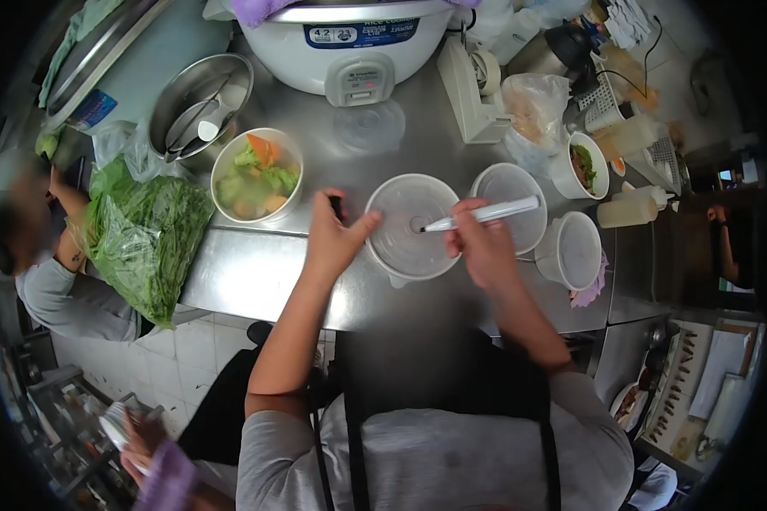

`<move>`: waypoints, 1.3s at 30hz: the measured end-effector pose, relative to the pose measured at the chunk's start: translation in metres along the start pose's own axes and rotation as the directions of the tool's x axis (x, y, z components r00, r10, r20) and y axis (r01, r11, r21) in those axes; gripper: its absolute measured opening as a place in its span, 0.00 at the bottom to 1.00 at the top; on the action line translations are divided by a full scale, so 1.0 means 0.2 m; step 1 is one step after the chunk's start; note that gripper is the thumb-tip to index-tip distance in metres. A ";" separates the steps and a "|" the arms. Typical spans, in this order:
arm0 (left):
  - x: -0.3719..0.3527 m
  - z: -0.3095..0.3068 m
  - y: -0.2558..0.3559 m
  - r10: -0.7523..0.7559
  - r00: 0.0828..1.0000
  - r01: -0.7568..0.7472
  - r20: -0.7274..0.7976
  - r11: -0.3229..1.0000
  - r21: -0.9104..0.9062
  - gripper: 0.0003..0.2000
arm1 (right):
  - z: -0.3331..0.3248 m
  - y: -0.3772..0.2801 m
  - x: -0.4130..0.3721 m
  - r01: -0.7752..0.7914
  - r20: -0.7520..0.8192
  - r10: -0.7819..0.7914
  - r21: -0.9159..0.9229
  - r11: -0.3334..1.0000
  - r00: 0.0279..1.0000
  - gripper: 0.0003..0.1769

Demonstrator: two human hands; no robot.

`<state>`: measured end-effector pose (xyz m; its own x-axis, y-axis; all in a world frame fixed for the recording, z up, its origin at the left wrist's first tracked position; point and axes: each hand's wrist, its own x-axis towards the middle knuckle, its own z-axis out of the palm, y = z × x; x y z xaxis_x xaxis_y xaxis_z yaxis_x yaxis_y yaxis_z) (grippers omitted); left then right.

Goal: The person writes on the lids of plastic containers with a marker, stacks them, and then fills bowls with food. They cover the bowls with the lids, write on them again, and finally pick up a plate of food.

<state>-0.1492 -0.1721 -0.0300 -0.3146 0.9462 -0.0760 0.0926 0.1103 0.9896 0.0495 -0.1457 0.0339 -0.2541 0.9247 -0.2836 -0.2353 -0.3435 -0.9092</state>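
My right hand (479,247) grips a white marker (494,210), its dark tip at the middle of a translucent lid (409,200) on a round white tub. My left hand (332,237) is closed round a small black marker cap (337,207), its thumb against the tub's left rim. Close on the right are a second lidded tub (510,200) and a smaller lidded tub (569,249). Left of my left hand, an uncovered white bowl (258,176) holds broccoli and orange pieces.
A bag of leafy greens (145,238) and a steel bowl with utensils (200,102) are at left. Behind stands a rice cooker (349,51), with a tape dispenser (473,94) to its right. An open bowl of food (581,166) is at right. Co-workers (68,281) are on the left.
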 end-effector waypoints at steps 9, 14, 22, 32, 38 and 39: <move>-0.27 0.10 0.00 -0.083 0.992 0.065 -0.097 0.981 -0.183 0.19 | 0.10 0.09 -0.01 0.093 0.046 -0.082 -0.330 0.940 0.996 0.08; -0.29 0.11 0.02 -0.051 0.993 0.020 -0.107 0.962 -0.274 0.17 | 0.10 0.19 -0.02 0.268 0.118 -0.241 -0.428 0.863 0.963 0.08; -0.29 0.12 -0.01 -0.081 0.994 0.054 -0.072 0.946 -0.319 0.17 | 0.10 0.22 -0.02 0.395 0.209 -0.336 -0.549 0.737 0.918 0.09; -0.29 0.12 -0.02 -0.071 0.995 0.047 -0.073 0.955 -0.291 0.17 | 0.09 0.21 0.01 0.378 0.148 -0.355 -0.524 0.763 0.923 0.09; -0.28 0.12 -0.04 -0.057 0.996 0.034 -0.074 0.961 -0.275 0.17 | 0.06 0.21 0.01 0.396 0.201 -0.347 -0.583 0.710 0.916 0.09; -0.28 0.12 -0.03 -0.062 0.995 0.040 -0.072 0.961 -0.274 0.17 | 0.07 0.21 0.01 0.391 0.164 -0.364 -0.548 0.739 0.917 0.09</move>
<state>-0.1100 -0.2196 -0.0353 -0.3874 0.9129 -0.1284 -0.1826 0.0605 0.9813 0.0251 -0.1599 -0.0009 -0.3010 0.9460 0.1204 0.2409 0.1976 -0.9502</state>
